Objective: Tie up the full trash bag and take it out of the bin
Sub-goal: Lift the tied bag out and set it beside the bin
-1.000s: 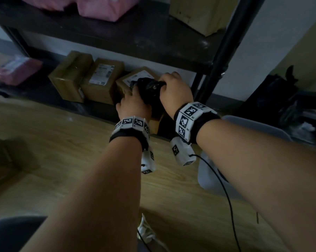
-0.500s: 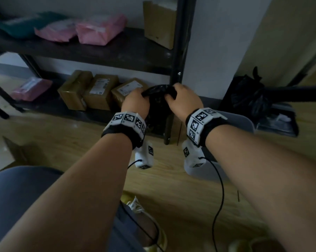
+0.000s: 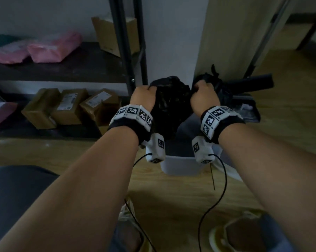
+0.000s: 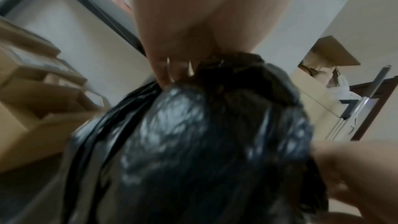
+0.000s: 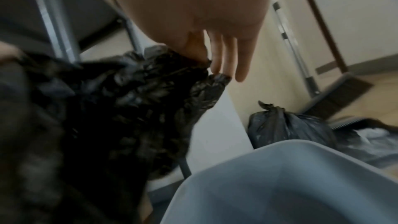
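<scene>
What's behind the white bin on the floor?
Behind the white bin sits a tied black bag beside a dustpan. The held trash bag hides the rest.

From our head camera we look forward and down past both forearms at the crinkled black plastic trash bag (image 3: pixel 169 104) over the pale grey plastic bin (image 3: pixel 180 165); our left wrist camera peers upward, pressed close under that bag (image 4: pixel 193 142); our right wrist camera, equally near, shares the bag (image 5: pixel 120 94) and the bin's rim (image 5: pixel 269 151).

Dark shelf (image 3: pixel 80 70) w/ pink parcels (image 3: pixel 51 50) + open carton (image 3: pixel 106 33) on top. Three taped cartons (image 3: pixel 70 106) on lower level. Tied black bag (image 5: pixel 286 125) by wall, dustpan (image 3: pixel 248 108) beside it. Wood floor (image 3: pixel 171 197).
</scene>
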`<action>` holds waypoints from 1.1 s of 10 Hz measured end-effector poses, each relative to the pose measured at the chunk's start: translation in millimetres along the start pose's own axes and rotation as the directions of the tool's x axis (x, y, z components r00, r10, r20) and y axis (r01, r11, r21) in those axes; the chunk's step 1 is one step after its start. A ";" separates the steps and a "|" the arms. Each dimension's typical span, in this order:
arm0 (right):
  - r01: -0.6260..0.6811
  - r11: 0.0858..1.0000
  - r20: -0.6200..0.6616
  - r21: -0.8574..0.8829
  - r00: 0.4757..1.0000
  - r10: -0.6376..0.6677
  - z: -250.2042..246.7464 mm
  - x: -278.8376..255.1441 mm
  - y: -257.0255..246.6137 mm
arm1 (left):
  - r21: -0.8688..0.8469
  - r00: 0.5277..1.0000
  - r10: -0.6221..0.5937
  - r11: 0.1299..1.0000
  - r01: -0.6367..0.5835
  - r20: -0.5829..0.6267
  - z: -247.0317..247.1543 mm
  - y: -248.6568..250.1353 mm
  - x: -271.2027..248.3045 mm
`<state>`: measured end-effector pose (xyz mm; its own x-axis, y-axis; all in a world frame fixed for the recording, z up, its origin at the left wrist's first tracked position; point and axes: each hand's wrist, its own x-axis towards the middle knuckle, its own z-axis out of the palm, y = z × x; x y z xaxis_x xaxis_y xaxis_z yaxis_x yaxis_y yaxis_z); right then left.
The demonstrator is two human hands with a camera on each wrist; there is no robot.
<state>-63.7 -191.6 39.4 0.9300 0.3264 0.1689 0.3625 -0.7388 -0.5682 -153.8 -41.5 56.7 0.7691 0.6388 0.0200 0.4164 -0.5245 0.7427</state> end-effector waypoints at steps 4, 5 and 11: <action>-0.019 0.998 0.199 -0.058 0.980 0.030 8.2 10.5 55.4 | 0.175 0.960 0.141 0.967 -0.186 0.244 60.2 26.4 30.0; -0.060 0.989 0.137 -0.133 0.987 0.079 2.0 17.8 65.6 | 0.187 0.978 0.085 0.975 -0.121 0.190 52.3 30.8 39.4; -0.345 0.933 -0.228 0.108 0.905 0.361 -40.7 18.5 80.8 | 0.241 0.963 -0.269 0.936 0.258 0.013 50.7 -6.8 13.4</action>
<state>-14.7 -269.2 29.3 0.9857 -0.1054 0.1313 0.0110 -0.7379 -0.6749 -121.8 -57.9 18.0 0.6352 0.7487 -0.1895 0.7047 -0.4614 0.5390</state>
